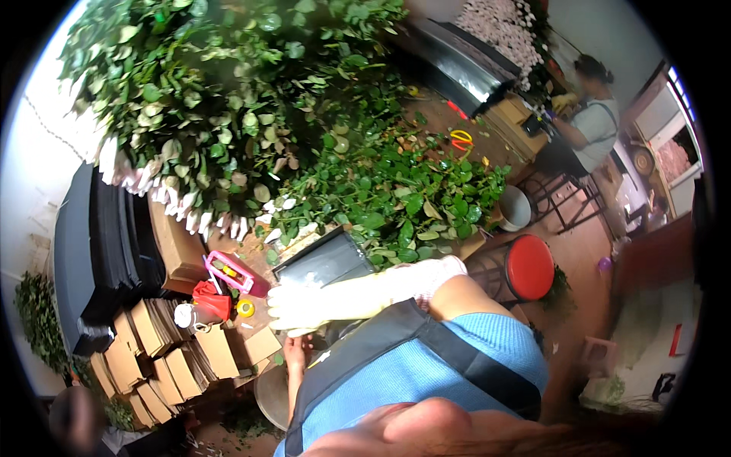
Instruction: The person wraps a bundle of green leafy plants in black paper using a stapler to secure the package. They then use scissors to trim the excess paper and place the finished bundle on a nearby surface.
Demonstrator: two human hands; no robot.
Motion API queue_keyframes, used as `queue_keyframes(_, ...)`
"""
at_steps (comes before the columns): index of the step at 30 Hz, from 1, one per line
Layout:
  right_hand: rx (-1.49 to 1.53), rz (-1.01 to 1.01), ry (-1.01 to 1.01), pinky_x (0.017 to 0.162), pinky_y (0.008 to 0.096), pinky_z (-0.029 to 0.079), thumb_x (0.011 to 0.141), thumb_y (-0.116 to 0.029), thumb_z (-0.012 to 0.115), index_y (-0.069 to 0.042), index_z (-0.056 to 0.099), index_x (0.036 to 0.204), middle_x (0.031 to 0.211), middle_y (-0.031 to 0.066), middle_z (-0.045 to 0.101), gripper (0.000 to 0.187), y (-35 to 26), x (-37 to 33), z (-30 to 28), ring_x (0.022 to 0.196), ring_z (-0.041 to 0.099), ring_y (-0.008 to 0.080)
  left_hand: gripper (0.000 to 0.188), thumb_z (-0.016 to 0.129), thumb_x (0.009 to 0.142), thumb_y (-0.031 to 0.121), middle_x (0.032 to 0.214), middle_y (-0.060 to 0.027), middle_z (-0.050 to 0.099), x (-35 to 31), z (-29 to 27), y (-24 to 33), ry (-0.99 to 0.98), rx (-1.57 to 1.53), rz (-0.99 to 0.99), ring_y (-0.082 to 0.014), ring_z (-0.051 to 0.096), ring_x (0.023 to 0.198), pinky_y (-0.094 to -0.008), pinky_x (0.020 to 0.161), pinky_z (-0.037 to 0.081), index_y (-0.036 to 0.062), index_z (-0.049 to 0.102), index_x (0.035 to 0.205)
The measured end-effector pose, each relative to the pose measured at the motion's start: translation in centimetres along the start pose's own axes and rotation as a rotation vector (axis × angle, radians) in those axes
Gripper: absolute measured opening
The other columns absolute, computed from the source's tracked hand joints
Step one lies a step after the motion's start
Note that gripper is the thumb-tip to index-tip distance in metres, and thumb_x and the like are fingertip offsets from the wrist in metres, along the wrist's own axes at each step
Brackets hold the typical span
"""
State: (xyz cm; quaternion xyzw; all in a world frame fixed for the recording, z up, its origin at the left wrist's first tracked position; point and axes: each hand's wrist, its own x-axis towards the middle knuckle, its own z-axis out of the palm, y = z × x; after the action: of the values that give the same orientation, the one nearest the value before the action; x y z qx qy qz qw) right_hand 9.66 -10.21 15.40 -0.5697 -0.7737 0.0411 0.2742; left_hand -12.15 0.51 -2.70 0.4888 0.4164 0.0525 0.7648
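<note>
My right hand (pixel 295 308) wears a long pale yellow glove that reaches up the forearm to a white cuff. It stretches to the left, fingers extended and slightly apart, with nothing visible in it. In front of it lies a shallow black tray (pixel 327 263). My bare left hand (pixel 297 353) is just below the gloved fingers, close to them. Its fingers are small in view, and I cannot tell whether they touch the glove or hold anything. Beside the gloved hand are a yellow tape roll (pixel 245 308) and a pink box-like holder (pixel 237 274).
Leafy green stems (pixel 396 190) cover the table beyond, beside a large leafy pile (pixel 228 91). Folded cardboard (pixel 183 373) and black sheets (pixel 114 244) stand left. A red stool (pixel 531 266) and grey bucket (pixel 513 209) are right. Another person (pixel 594 129) works far right.
</note>
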Motion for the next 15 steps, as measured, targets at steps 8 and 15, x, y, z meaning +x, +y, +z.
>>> queue_keyframes(8,-0.2,-0.147,-0.263,0.105,0.0499,0.044,0.095,-0.037,0.062,-0.015,0.058,0.048,0.051,0.0035,0.056,0.051,4.5,0.9,0.8,0.06,0.056,0.0273,0.025,0.06,0.104,0.025,0.092,-0.0055,0.07,-0.4,-2.9,2.4,0.103,0.047,0.059,-0.0099,0.057,0.066,-0.0244,0.056,0.047,0.0086,0.056,0.122)
queue_keyframes(15,0.037,0.15,-0.027,0.117,0.0518,0.037,0.099,-0.032,0.059,-0.005,0.077,0.08,0.088,0.0112,0.075,0.038,-7.3,0.8,-16.1,0.109,0.066,0.0355,0.072,0.051,0.102,0.061,0.136,-0.0176,0.061,3.7,13.1,14.4,-0.7,-0.551,-0.086,-0.0321,0.056,0.131,-0.0466,0.112,0.044,0.0012,0.051,0.142)
